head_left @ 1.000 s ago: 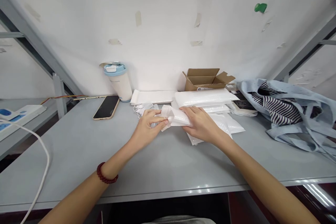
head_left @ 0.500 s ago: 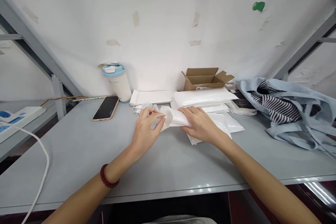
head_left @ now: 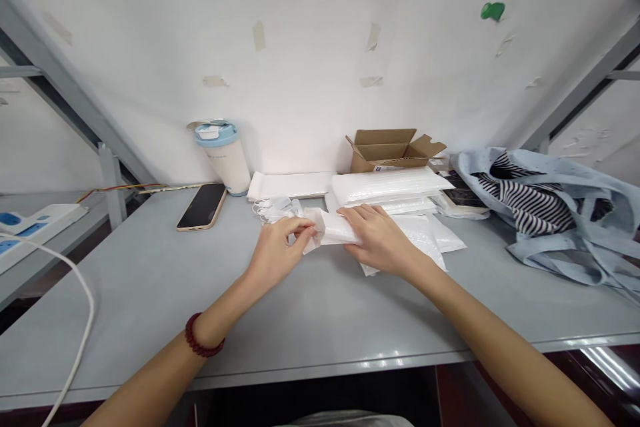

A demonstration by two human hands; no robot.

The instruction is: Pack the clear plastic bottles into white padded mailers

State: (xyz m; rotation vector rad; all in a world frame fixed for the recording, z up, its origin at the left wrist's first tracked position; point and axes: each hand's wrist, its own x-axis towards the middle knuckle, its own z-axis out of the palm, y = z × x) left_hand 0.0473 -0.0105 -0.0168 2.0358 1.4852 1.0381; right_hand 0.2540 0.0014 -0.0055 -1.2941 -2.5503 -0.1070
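A white bubble mailer [head_left: 340, 227] lies slightly raised over the tabletop in front of me. My right hand [head_left: 375, 237] is closed around its body. The thumb and forefinger of my left hand [head_left: 283, 243] are pinched together at the mailer's flap end [head_left: 315, 227]. Whether they grip the flap's edge or a small strip on it is too fine to make out. Behind my left hand lies a small heap of white cords and clear plastic [head_left: 277, 208]. More white mailers [head_left: 427, 237] lie under and beyond my right hand.
A stack of white mailers [head_left: 395, 185] and a flat white packet [head_left: 293, 185] lie along the wall. Behind them stands an open cardboard box [head_left: 385, 153]. A tumbler [head_left: 227, 160] and phone [head_left: 203, 207] are at left, a light blue cloth bag [head_left: 565, 207] at right.
My left thumb and forefinger, slightly apart before, have come together at the flap end. The hand has dropped a little, and the mailer's end has tilted slightly down. My right hand keeps its hold.
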